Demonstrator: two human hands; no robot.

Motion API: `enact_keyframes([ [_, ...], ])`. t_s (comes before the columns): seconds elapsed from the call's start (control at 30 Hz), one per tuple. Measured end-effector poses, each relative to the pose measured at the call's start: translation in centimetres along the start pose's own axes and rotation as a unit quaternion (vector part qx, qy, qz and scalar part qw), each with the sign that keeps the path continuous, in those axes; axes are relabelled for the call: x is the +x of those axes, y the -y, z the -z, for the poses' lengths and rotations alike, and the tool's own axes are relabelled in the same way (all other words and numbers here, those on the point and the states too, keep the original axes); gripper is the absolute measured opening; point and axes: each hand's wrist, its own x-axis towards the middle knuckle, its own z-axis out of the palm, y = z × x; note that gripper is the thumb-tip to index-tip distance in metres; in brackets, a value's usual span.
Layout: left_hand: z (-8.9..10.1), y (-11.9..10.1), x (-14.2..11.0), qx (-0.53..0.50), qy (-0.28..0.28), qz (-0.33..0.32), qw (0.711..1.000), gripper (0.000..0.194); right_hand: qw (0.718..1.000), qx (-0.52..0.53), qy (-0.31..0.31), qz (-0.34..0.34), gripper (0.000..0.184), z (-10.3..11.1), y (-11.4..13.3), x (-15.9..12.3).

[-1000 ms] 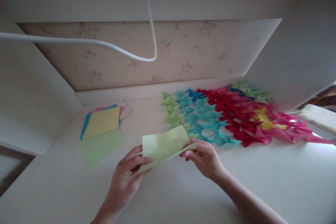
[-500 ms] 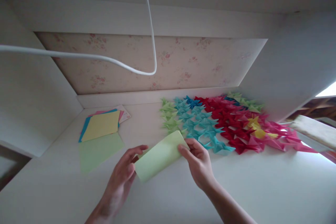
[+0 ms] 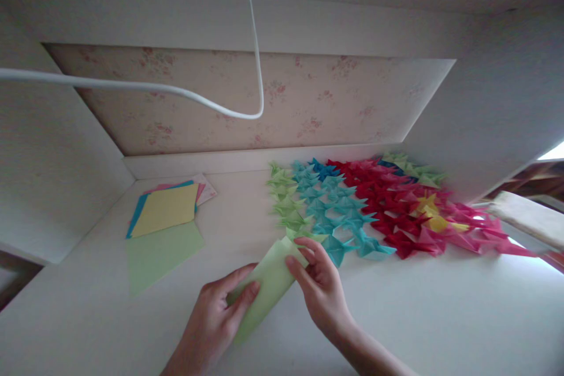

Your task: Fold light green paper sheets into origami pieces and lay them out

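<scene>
Pale green paper [image 3: 268, 285], one piece, slants between our two hands above the surface [image 3: 409, 311]; our left hand [image 3: 218, 311] has its grip on the lower part, thumb lying on top; our right hand [image 3: 324, 288] pinches the upper end, its grip also closed on the paper.

This piece looks only partly worked, we judge; it is doubled into a narrow strip, its layers slightly offset at the top, with no points or wings formed; most of its shaping seems left to do. Far more looks finished: folded star-like shapes stand in crowded rows beyond our right hand, light green [image 3: 288, 205], turquoise [image 3: 350, 205], dark blue [image 3: 325, 170], red [image 3: 399, 220], pink [image 3: 478, 226] and yellow [image 3: 436, 223]; they overlap too much for an exact count, though we make it dozens, with at least two yellow.

At the left, at least five flat pieces look unfolded: one yellow sheet [image 3: 167, 208] on top; one blue sheet [image 3: 137, 217] and at least one pink sheet showing at the edges; one patterned pale piece [image 3: 208, 190] poking out behind; one light green sheet [image 3: 163, 259] lying nearest us; any hidden underneath, we cannot tell.
</scene>
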Motion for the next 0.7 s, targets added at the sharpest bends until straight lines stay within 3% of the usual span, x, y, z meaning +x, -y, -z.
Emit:
enact_keyframes([
  [0.2,-0.1,-0.3,0.0,0.05,0.015,-0.063,0.997,0.034,1.0,-0.002,0.01,-0.021,0.026,0.0,0.3,0.0],
  [0.43,-1.3,1.9,-0.1,0.067,-0.057,-0.103,0.991,0.043,0.999,0.021,-0.007,-0.043,0.032,-0.1,0.4,0.1],
  [0.7,-1.5,0.7,-0.2,0.015,-0.034,-0.044,0.998,0.047,0.997,0.035,-0.015,-0.063,0.038,0.0,1.0,0.2],
])
